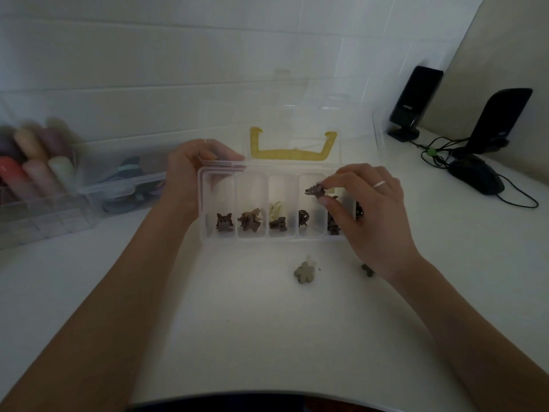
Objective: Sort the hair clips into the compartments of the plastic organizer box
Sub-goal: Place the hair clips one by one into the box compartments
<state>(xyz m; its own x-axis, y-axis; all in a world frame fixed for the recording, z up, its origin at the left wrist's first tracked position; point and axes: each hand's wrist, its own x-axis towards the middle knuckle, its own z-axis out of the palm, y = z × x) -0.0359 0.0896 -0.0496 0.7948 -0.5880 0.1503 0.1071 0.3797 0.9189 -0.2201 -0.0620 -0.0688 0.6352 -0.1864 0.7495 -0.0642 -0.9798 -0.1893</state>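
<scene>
A clear plastic organizer box (pixel 252 237) with a yellow handle (pixel 289 154) lies open on the white table, its row of compartments holding small brown, tan and cream hair clips. My left hand (pixel 190 173) grips the box's back left corner. My right hand (pixel 374 209) hovers over the right compartments and pinches a small dark brown hair clip (pixel 315 191) between thumb and fingers. In front of the box a grey flower-shaped clip (pixel 304 272) lies on the table. Another dark clip (pixel 367 270) peeks out beside my right wrist.
A clear storage bin (pixel 53 215) with pastel rolls and a lidded clear box (pixel 124 188) stand at the left. Two black speakers (pixel 414 102) (pixel 499 120), a mouse (pixel 475 175) and cables sit at the right rear. A tiled wall closes the back.
</scene>
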